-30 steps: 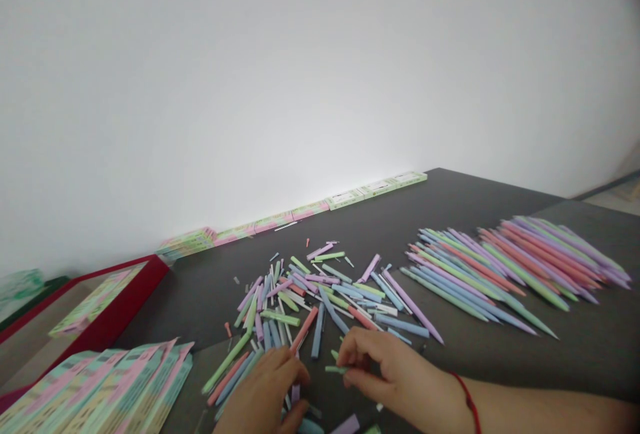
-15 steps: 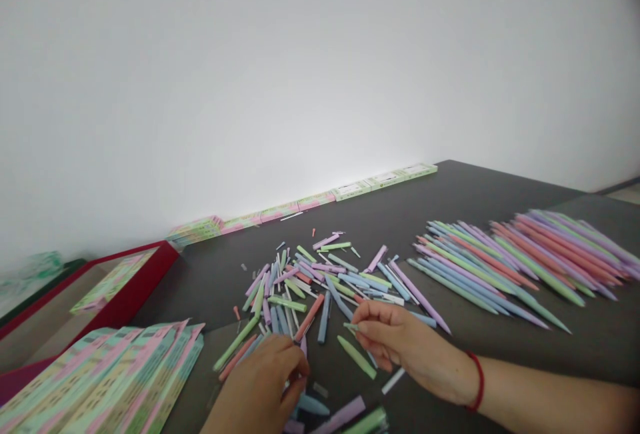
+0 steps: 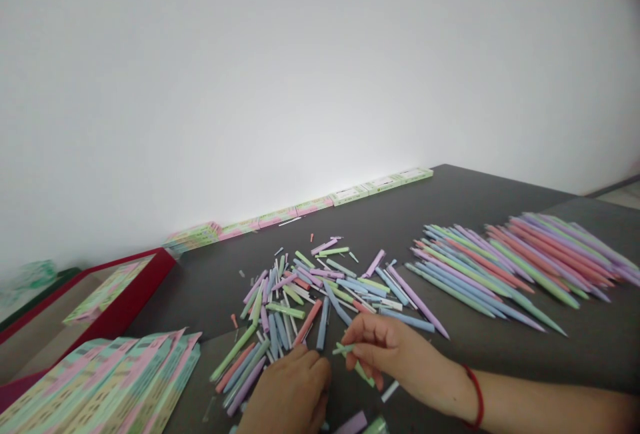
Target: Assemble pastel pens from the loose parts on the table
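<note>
My right hand (image 3: 400, 362) pinches a small pale green pen part (image 3: 343, 350) between thumb and fingertips. Below those fingers, partly covered, a light green pen piece (image 3: 364, 374) lies on the table. My left hand (image 3: 289, 391) is low over the near edge of the loose pile, its fingers curled under; whatever they hold is hidden. Around both hands spread loose pen parts in pastel colours, among them a red barrel (image 3: 307, 323), a blue barrel (image 3: 323, 324) and a purple barrel (image 3: 247, 387). A white tube (image 3: 390, 391) rests beside my right hand.
Long pastel pens (image 3: 470, 267) lie in rows on the right. Printed packs (image 3: 100, 381) fan out at the near left, beside a red-edged box (image 3: 145, 281). Flat cartons (image 3: 350, 194) line the wall at the back of the dark table (image 3: 390, 211).
My left hand has moved right and nearer to me, uncovering several barrels on its left. My right hand has shifted slightly left and down, still pinching the small green part.
</note>
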Action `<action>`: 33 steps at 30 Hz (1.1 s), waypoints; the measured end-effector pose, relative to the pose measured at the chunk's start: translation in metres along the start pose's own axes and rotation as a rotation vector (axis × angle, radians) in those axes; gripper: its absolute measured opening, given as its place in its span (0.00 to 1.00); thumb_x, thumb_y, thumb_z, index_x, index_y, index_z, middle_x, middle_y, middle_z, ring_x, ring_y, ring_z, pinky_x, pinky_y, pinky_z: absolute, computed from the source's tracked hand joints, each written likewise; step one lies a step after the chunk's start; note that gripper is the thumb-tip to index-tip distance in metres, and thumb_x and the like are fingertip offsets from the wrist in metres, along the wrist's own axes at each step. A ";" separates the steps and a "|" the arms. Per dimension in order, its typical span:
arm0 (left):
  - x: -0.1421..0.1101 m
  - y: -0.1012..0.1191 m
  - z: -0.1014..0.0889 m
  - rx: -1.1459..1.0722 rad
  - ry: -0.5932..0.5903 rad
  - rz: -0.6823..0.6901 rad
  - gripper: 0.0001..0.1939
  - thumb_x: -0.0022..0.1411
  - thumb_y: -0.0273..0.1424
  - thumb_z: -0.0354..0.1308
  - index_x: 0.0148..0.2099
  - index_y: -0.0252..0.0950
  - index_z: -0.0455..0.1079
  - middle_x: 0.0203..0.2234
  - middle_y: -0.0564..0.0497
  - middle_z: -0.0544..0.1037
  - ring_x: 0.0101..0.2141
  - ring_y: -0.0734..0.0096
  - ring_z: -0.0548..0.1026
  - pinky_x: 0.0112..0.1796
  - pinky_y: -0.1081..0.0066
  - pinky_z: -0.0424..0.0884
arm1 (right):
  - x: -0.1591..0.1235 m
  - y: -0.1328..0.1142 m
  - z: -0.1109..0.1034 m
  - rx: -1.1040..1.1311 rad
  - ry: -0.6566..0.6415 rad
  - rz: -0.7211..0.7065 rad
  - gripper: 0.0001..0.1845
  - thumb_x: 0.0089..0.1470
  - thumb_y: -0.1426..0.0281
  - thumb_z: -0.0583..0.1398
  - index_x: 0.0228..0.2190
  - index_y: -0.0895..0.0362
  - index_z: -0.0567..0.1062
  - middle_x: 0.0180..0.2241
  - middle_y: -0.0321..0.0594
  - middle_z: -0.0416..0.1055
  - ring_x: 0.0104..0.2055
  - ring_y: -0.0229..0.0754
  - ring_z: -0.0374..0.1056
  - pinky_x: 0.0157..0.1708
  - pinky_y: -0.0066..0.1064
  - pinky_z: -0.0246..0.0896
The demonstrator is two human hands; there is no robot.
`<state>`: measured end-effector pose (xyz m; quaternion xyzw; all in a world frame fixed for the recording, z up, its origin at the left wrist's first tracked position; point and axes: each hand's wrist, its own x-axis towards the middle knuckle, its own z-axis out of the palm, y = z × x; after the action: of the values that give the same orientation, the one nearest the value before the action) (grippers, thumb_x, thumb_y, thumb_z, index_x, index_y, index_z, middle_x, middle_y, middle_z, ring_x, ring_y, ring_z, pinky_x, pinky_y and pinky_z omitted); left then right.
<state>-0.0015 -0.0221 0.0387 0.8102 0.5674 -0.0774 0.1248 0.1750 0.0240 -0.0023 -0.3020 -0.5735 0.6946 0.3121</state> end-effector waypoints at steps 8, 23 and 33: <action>0.001 -0.009 0.011 -1.042 0.317 -0.146 0.05 0.55 0.28 0.51 0.28 0.39 0.57 0.15 0.62 0.64 0.14 0.80 0.61 0.16 0.79 0.55 | -0.006 -0.001 0.001 -0.207 0.063 -0.080 0.05 0.48 0.77 0.55 0.30 0.58 0.69 0.25 0.34 0.72 0.21 0.31 0.61 0.20 0.20 0.57; 0.004 0.006 0.025 -1.710 0.511 -0.122 0.17 0.47 0.41 0.67 0.28 0.36 0.64 0.19 0.56 0.75 0.17 0.78 0.71 0.14 0.82 0.65 | -0.010 -0.011 0.000 -0.411 0.195 -0.282 0.06 0.47 0.78 0.57 0.29 0.57 0.69 0.24 0.32 0.68 0.23 0.32 0.61 0.22 0.22 0.54; 0.006 0.006 0.028 -1.687 0.534 -0.107 0.17 0.47 0.41 0.66 0.27 0.36 0.64 0.19 0.55 0.75 0.18 0.76 0.71 0.15 0.80 0.66 | -0.008 -0.010 -0.001 -0.485 0.209 -0.274 0.04 0.48 0.77 0.57 0.29 0.57 0.70 0.22 0.31 0.64 0.23 0.32 0.59 0.22 0.22 0.53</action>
<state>0.0068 -0.0264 0.0111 0.4119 0.4828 0.5527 0.5401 0.1821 0.0196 0.0078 -0.3575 -0.7229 0.4538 0.3792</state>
